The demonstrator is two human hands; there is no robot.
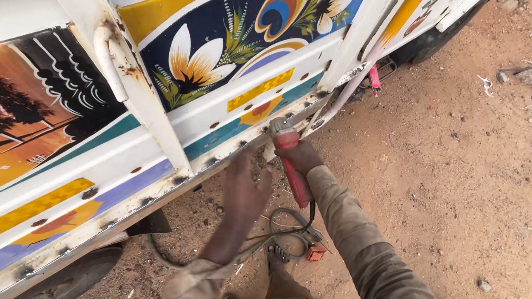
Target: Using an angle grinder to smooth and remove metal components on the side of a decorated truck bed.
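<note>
My right hand [301, 157] grips a red angle grinder [290, 162], its grey head pressed up against the lower edge of a painted truck body panel [219, 117]. My left hand [244, 187] is blurred, fingers spread, just below the same rusty lower rail, left of the grinder, and holds nothing. Both sleeves are khaki. The grinder's disc is hidden behind the tool head and the rail.
A coiled cable with an orange plug [315, 253] lies on the sandy ground by my feet. A tyre [75, 276] sits at lower left under the truck. A white grab handle [109, 62] is bolted to a vertical post. Small debris [508, 73] lies at upper right.
</note>
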